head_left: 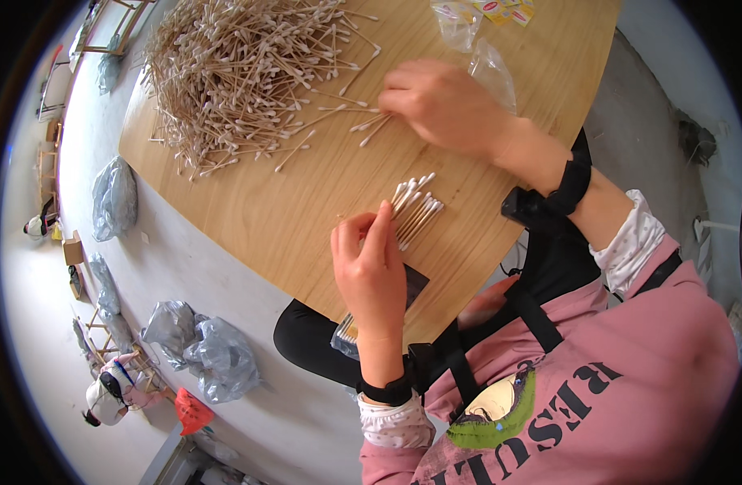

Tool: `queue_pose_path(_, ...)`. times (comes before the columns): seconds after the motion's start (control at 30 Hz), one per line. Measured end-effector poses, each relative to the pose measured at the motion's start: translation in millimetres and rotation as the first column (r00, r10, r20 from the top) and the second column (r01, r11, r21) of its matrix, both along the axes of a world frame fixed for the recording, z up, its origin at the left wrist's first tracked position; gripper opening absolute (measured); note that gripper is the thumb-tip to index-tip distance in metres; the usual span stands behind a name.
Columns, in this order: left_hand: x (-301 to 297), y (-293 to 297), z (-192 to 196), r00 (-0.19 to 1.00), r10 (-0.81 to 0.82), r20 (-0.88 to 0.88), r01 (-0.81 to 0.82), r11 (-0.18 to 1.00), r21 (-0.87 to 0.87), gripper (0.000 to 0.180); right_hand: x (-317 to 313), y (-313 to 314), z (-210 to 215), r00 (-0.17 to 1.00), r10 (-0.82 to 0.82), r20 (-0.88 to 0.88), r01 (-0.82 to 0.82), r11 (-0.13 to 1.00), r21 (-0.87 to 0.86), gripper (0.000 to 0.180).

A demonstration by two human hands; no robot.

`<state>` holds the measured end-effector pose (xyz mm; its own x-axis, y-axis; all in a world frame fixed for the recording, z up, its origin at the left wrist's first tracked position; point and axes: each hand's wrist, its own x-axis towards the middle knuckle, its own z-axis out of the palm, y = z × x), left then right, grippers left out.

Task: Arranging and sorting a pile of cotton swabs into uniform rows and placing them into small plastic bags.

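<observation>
Large pile: brown-stemmed cotton swabs [233, 77] lay heaped at the far left of the wooden table [314, 198], stems crossing every way.
Small bundle: a short row of swabs [422, 212], roughly aligned, lay right at the fingertips of the left hand [367, 263].
Left grip: the fingers were curled in against the bundle; whether they pinched it or only steadied it could not be told.
Right grip: the right hand [443, 105] was bent down over a few stray swabs [372, 129] beside the pile; its fingertips were partly hidden, so a pinch could not be confirmed.
Weight: each swab was probably next to nothing, easily nudged astray.
Stems: likely stiff but thin, apt to roll or snap if bent.
Tips: presumably soft, easily crushed or soiled.
Best hold: mid-stem, between thumb and forefinger, clear of both cotton ends.
</observation>
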<state>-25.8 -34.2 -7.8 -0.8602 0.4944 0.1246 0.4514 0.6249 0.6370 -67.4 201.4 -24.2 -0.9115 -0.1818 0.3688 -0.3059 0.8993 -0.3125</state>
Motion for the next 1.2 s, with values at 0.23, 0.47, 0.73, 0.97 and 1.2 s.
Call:
queue_pose_path(0.23, 33, 38, 10, 0.991, 0.038, -0.132, -0.075, 0.954, -0.290, 0.072, 33, -18, 11, 0.984, -0.155, -0.087, 0.110, 0.915, -0.387, 0.016)
queue_pose_path(0.47, 71, 60, -15, 0.998, 0.034, -0.045, -0.051, 0.865, -0.499, 0.107, 73, -11, 11, 0.978, -0.208, -0.016, 0.175, 0.859, -0.481, 0.017)
queue_pose_path(0.73, 82, 52, -13, 1.000, -0.005, -0.019, -0.005, 0.870, -0.493, 0.111, 93, -16, 6, 0.972, -0.201, 0.124, 0.236, 0.811, -0.535, 0.017)
queue_pose_path(0.97, 50, 44, -11, 0.997, 0.018, -0.070, -0.051, 0.861, -0.507, 0.112, 87, -33, 7, 0.970, -0.185, 0.155, 0.241, 0.741, -0.626, 0.017)
queue_pose_path(1.2, 72, 38, -10, 0.999, -0.023, -0.047, -0.004, 0.863, -0.505, 0.113, 86, -46, 5, 0.972, -0.155, 0.178, 0.236, 0.609, -0.757, 0.019)
